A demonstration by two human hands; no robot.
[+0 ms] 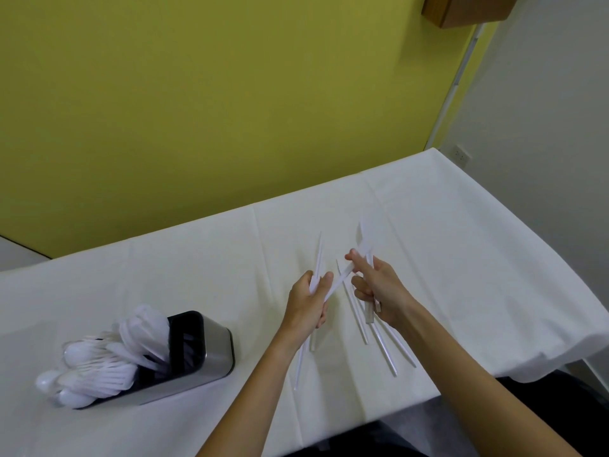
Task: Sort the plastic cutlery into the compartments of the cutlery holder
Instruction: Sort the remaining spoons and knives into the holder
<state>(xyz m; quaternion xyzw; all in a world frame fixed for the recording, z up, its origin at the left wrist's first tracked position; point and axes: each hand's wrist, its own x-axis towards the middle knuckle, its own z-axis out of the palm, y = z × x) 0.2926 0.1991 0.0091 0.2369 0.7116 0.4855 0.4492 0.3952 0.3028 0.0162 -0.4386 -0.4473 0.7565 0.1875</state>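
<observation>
Head view, single frame.

- Holder (pixel 216 346): steel body, black rim, standing on the cloth (pixel 461 245) at my left, well apart from both hands. White spoons (pixel 99 357) and other white cutlery crowd its left compartments, bowls up. I cannot tell what else is in there.
- Left hand (pixel 308 303): raised over the middle of the cloth, to the right of the holder. The fingers are curled round a thin bundle (pixel 318 258) of long white pieces. The ends stick out above the fist and also below it, towards me. Thumb on the right side of the bundle.
- Right hand (pixel 379 291): just beside the left, slightly farther from me. Thumb and forefinger pinch one slanted piece (pixel 342 275), whose lower end reaches the left hand's grip. The other fingers are curled over a second batch (pixel 369 313) held against the palm.
- Motion blur: I cannot tell knives from forks in either hand.
- Loose pieces (pixel 384 347): a few long white ones lying on the cloth under and just before the right hand, roughly parallel, pointing towards me.
- Both forearms bare, reaching in from lower right and converging over the cloth.
- Background: yellow-green wall (pixel 197 110).
</observation>
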